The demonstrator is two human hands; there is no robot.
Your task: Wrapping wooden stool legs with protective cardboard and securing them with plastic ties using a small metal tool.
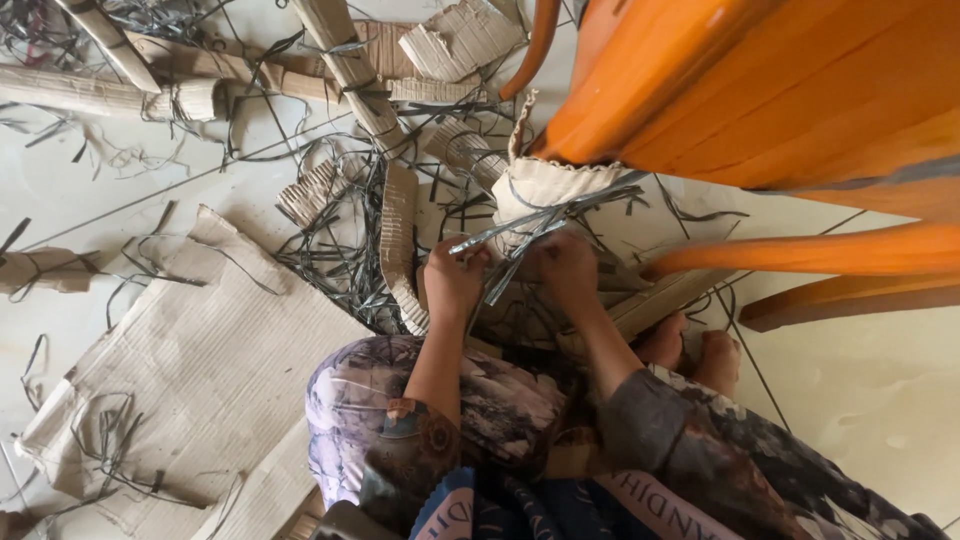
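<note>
I see both hands' fingers pinched on the strap (530,232), left hand (455,278) and right hand (565,268), just below the cardboard roll (540,190). The strap looks light, springy, slick; I'd grip near its ends.

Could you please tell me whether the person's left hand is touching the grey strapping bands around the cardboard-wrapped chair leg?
Touching. The head view shows the left hand pinching the grey strapping bands in its grip, with no gap visible between fingers and bands.
</note>
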